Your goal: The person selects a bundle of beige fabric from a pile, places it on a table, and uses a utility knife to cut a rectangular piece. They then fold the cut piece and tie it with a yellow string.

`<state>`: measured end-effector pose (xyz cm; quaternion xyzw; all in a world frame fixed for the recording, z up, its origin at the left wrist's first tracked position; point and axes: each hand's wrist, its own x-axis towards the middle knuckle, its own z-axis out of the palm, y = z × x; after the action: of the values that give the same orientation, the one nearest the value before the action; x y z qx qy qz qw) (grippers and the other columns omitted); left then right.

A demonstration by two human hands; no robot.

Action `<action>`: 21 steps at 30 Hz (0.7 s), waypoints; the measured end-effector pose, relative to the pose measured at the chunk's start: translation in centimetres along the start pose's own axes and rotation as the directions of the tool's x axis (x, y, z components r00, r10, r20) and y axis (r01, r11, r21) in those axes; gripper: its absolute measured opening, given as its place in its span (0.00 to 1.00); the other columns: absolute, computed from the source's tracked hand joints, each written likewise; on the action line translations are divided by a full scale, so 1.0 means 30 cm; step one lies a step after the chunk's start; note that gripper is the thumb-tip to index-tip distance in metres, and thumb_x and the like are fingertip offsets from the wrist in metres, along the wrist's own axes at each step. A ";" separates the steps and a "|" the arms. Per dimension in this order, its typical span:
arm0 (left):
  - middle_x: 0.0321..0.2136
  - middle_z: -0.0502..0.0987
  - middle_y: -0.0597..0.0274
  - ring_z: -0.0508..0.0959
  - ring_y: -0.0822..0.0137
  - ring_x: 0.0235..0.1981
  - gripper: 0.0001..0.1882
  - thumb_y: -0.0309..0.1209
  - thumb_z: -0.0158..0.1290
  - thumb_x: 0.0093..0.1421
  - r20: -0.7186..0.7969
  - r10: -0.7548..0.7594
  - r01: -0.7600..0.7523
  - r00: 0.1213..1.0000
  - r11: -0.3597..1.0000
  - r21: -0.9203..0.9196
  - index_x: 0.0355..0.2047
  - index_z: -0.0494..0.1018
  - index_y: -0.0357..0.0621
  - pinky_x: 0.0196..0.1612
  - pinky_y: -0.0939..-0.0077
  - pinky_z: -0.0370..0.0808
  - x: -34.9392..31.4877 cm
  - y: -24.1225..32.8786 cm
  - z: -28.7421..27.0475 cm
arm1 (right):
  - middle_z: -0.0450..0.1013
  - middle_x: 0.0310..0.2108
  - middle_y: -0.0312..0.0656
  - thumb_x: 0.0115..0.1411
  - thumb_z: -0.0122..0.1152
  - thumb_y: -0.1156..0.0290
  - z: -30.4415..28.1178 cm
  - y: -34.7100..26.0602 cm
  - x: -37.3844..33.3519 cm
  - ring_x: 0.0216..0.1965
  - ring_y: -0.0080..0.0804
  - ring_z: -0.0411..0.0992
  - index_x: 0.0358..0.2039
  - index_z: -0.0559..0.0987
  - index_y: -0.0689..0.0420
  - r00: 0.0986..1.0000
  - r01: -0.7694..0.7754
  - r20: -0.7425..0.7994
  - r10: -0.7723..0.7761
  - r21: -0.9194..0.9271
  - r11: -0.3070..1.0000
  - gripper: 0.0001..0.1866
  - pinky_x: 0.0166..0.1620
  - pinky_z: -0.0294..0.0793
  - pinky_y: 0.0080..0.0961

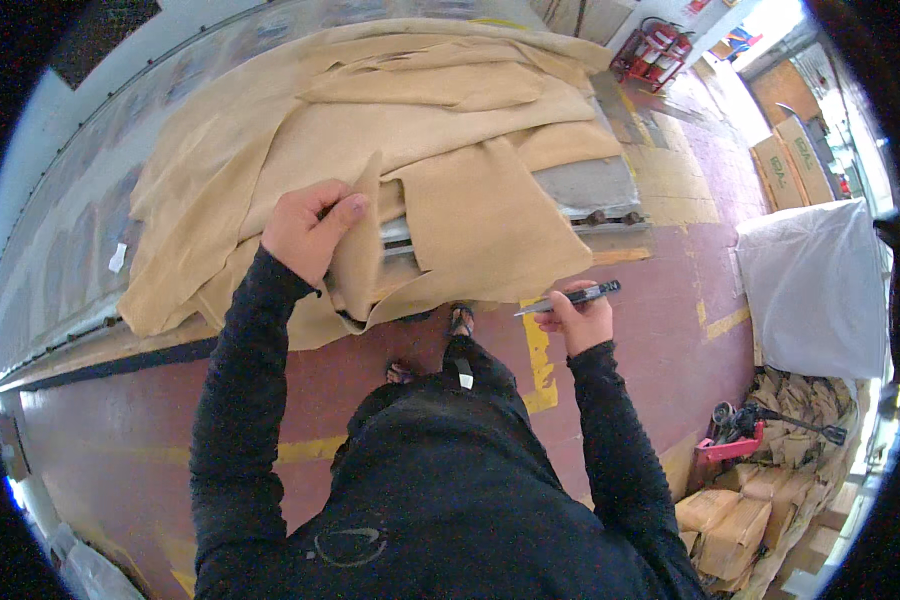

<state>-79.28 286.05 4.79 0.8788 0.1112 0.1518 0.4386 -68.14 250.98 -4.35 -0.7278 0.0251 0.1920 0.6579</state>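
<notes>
Large sheets of tan hide (450, 140), most likely leather, lie piled and overlapping on a long low table. My left hand (310, 228) is closed on a strip of hide (355, 265) and holds it up, with one end pointing upward. A gap between the strip and a broad flap (480, 220) on its right bares part of the table's edge. Off the pile's right front corner, my right hand (578, 318) grips a utility knife (592, 293). Its dark handle points right and its thin blade points left, apart from the hide.
Grey sheeting covers the table (90, 260), with a white scrap (117, 258) on it. Fire extinguishers (658, 52) stand in a red rack at the back right. A sheet-covered stack (805, 290) and brown paper-wrapped bundles (735, 520) are on the right. Yellow lines mark the red floor (650, 370).
</notes>
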 end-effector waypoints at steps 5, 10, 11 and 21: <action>0.23 0.72 0.72 0.69 0.79 0.24 0.12 0.37 0.50 0.62 -0.013 -0.045 0.035 0.999 0.889 -0.457 0.30 0.74 0.41 0.29 0.81 0.67 0.251 -0.049 0.074 | 0.72 0.26 0.47 0.56 0.58 0.76 -0.134 -0.062 -0.042 0.21 0.36 0.76 0.41 0.66 0.64 0.982 0.122 -0.143 -0.125 -0.026 0.992 0.14 0.23 0.79 0.28; 0.26 0.76 0.68 0.74 0.75 0.28 0.14 0.39 0.51 0.61 0.087 -0.383 0.330 0.920 0.635 -0.698 0.32 0.75 0.39 0.32 0.78 0.70 0.386 -0.356 0.233 | 0.75 0.30 0.56 0.61 0.53 0.67 -0.253 -0.089 -0.001 0.20 0.38 0.76 0.38 0.66 0.63 0.982 0.130 -0.154 -0.113 0.105 0.986 0.12 0.23 0.80 0.32; 0.28 0.77 0.66 0.74 0.74 0.29 0.15 0.39 0.51 0.61 0.116 -0.427 0.421 0.897 0.742 -0.522 0.34 0.75 0.38 0.34 0.78 0.70 0.370 -0.422 0.268 | 0.75 0.28 0.56 0.62 0.52 0.65 -0.272 -0.089 0.020 0.20 0.39 0.76 0.37 0.67 0.62 0.983 0.090 -0.170 -0.062 0.162 0.983 0.13 0.22 0.80 0.33; 0.32 0.79 0.61 0.76 0.73 0.32 0.22 0.42 0.58 0.55 -0.182 -0.478 0.397 0.859 0.848 -0.351 0.39 0.74 0.33 0.39 0.78 0.72 0.159 -0.542 0.433 | 0.74 0.25 0.43 0.59 0.51 0.73 -0.497 -0.256 0.517 0.22 0.32 0.73 0.33 0.75 0.60 0.920 0.346 0.001 -0.393 -0.475 0.809 0.06 0.27 0.74 0.27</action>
<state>-71.13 287.65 -14.86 0.7242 0.3429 0.1771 0.5715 -47.88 240.92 -1.00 -0.8636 -0.1319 0.0251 0.4861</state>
